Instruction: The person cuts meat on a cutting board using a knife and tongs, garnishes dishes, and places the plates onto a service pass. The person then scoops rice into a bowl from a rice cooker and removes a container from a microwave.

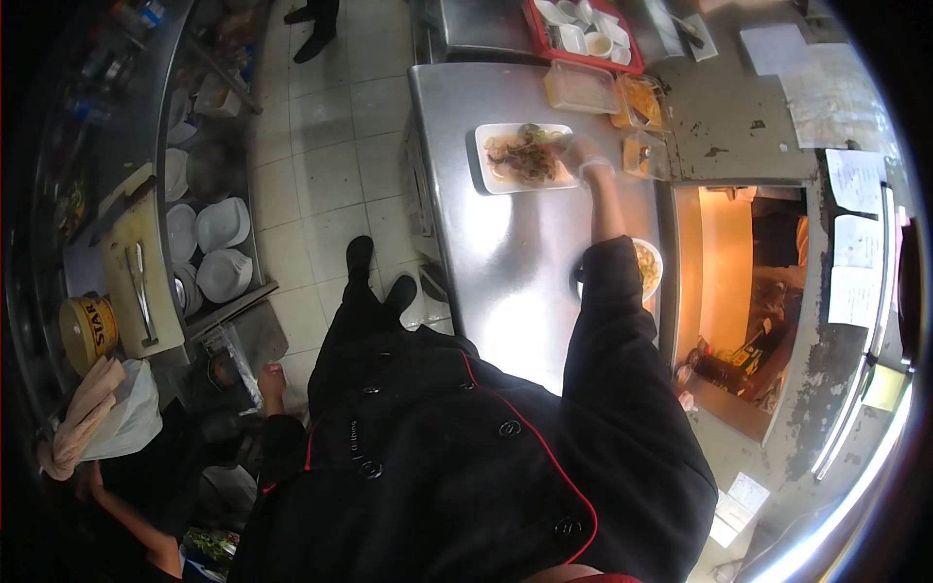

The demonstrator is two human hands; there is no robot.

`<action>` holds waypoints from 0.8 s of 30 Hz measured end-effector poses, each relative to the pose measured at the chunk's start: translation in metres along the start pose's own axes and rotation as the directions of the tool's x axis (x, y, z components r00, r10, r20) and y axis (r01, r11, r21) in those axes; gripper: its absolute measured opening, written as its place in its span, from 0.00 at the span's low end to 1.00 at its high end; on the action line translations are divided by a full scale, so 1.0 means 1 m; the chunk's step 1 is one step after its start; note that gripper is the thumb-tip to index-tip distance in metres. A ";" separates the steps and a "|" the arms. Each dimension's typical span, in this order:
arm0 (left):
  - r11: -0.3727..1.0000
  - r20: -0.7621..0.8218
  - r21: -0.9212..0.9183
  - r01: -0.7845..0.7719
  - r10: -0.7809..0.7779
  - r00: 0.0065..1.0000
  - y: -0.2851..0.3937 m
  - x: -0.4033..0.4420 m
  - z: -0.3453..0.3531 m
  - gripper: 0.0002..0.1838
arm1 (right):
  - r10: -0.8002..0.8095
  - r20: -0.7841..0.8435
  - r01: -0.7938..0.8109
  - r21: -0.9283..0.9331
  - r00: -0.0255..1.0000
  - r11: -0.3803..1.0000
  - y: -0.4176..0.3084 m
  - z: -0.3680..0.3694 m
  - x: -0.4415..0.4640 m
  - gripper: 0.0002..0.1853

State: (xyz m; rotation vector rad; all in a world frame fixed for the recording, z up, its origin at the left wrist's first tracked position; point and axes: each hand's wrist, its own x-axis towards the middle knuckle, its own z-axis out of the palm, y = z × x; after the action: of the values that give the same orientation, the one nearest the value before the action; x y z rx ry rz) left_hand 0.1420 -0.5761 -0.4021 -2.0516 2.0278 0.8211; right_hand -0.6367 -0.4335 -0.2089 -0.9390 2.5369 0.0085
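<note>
My right hand (583,155), in a clear glove, is over the right end of a white rectangular plate (494,185). Its fingers look pressed together at the food; what they hold is hidden. Browned, sliced-looking food (525,158) with green garnish lies on the plate, which rests on the steel counter (462,233). Under my right forearm, a round white bowl (659,277) of pale and green food is partly covered by the sleeve. My left hand (272,385) hangs low at my left side, fingers curled, with something small and reddish at its tip.
Plastic tubs (581,89) and a red tray (637,60) of white dishes line the counter's far right. A lit hatch (714,291) opens on the right. Left are stacked bowls (224,223), tongs (143,291) on a board and a co-worker's arm (136,525).
</note>
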 end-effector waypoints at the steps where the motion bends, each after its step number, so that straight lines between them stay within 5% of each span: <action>1: 0.999 -0.004 0.023 -0.030 0.030 1.000 -0.009 0.003 0.004 0.10 | 0.041 0.005 -0.041 -0.021 0.999 0.999 0.001 0.001 0.001 0.14; 7: 0.985 -0.013 0.152 -0.086 0.089 0.996 -0.011 0.016 0.001 0.11 | -0.108 -0.056 0.095 -0.203 0.993 0.975 0.006 0.001 -0.003 0.14; 16: 1.000 0.027 -0.001 -0.021 0.021 0.999 0.003 0.016 -0.006 0.09 | 0.010 -0.227 -0.063 -0.230 0.974 0.971 -0.002 -0.019 -0.022 0.18; 24: 0.998 0.014 0.064 0.004 -0.005 1.000 0.008 0.009 -0.013 0.11 | -0.026 -0.302 -0.011 -0.119 0.953 0.993 -0.004 -0.027 -0.031 0.21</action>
State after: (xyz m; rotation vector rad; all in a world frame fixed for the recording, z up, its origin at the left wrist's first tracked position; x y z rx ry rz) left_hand 0.1374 -0.5903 -0.3931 -2.0102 2.0138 0.7569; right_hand -0.6240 -0.4220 -0.1716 -1.0670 2.8417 0.0149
